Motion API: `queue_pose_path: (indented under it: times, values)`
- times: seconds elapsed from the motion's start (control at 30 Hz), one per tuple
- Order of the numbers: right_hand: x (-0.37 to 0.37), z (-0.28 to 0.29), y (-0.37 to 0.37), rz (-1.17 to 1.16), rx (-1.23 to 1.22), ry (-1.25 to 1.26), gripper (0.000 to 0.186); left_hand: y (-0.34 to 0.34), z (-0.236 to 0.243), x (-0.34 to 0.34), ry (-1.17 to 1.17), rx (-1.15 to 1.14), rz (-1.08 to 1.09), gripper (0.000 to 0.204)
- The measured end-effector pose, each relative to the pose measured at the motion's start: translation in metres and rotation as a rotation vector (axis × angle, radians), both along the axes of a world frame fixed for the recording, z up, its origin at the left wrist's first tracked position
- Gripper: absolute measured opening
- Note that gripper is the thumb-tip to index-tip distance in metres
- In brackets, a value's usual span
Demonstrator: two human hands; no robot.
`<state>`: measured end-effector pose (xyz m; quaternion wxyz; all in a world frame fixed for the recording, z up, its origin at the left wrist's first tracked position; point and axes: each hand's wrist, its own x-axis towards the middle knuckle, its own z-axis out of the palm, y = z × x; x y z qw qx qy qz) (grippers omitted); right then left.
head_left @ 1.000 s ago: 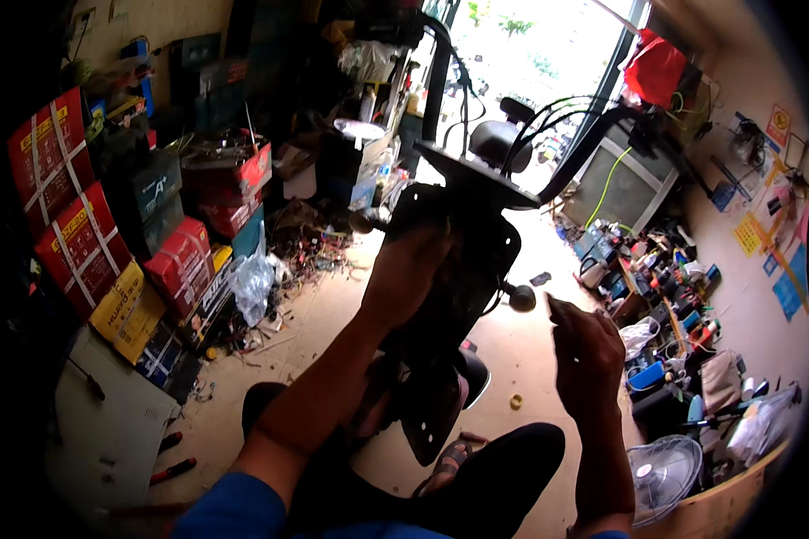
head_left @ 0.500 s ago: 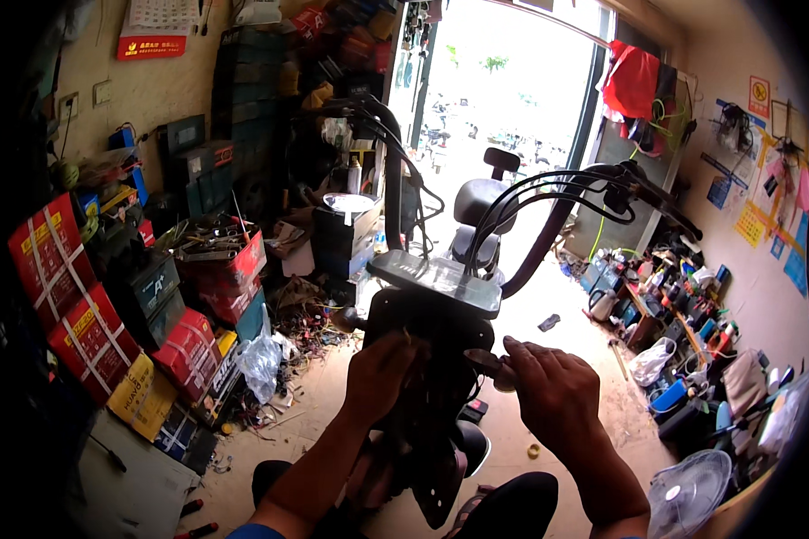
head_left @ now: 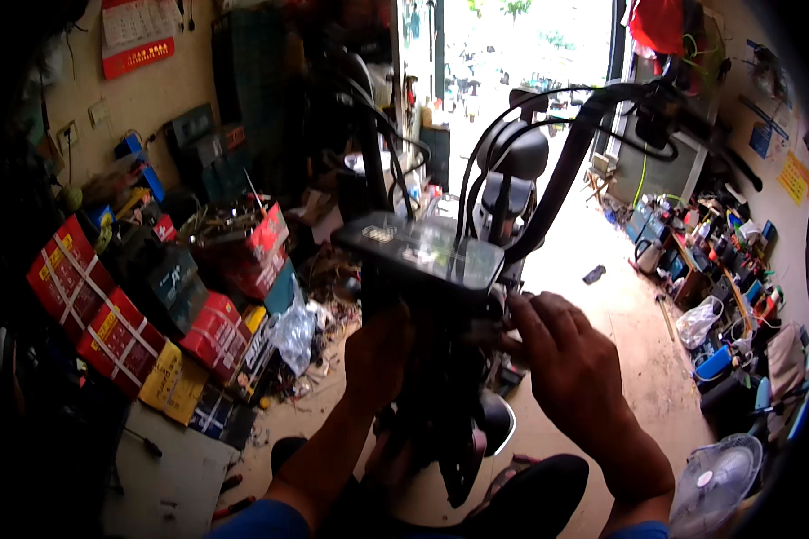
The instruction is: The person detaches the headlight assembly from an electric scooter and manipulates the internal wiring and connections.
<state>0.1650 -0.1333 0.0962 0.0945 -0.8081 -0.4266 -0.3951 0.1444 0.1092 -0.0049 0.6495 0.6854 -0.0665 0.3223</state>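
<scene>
1. dark front column (head_left: pixel 431 386) of a two-wheeler is seen at centre, btwn the person's knees (head_left: pixel 548 485), w/ a flat glossy panel (head_left: pixel 422 250) set at its top.
2. left hand (head_left: pixel 377 355) is placed at l. side of column, below the panel. fingers are lost in shadow, so whether anything is gripped can't be told.
3. right hand (head_left: pixel 573 350) is held at r. side, just below the panel's r. corner. fingers are bent, but tips are blurred vs. dark small parts; clamped or merely touching can't be told.
4. handlebar (head_left: pixel 566 166) is seen beyond the panel, w/ black cables (head_left: pixel 469 193) looped nearby.
5. column is prob. best steadied w/ one hand while fine work is done w/ the other; force should be matched l./r. so nothing gets twisted.
6. panel prob. shouldn't be leaned on, b/c its glossy face looks easily scratched.
7. cables should be given slack & not be snagged by wrists.
8. strong backlight is thrown from the doorway (head_left: pixel 530 54), so contact is prob. better judged by feel, or w/ extra light.
9. small parts, if any, should be held over a tray: on the floor (head_left: pixel 638 377) they'd be easily lost.
</scene>
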Motion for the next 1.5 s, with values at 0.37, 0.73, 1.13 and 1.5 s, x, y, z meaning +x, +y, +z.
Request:
queue_pose_path:
  times: [0.37,0.73,1.13,1.5]
  values:
    - [-0.006,0.003,0.032,-0.096,-0.052,0.018,0.039,-0.005,0.005,0.001,0.081,-0.085,-0.139,0.023]
    - [-0.018,-0.002,0.057,-0.189,-0.107,-0.008,0.037,0.002,0.004,0.004,0.007,-0.219,-0.301,0.022]
    - [-0.02,-0.002,0.062,-0.275,-0.186,-0.138,0.03,0.006,0.008,0.003,0.065,-0.33,-0.387,0.013]
    - [-0.029,-0.008,0.074,-0.351,-0.157,-0.009,0.025,0.001,0.005,0.011,-0.049,-0.112,-0.121,0.028]
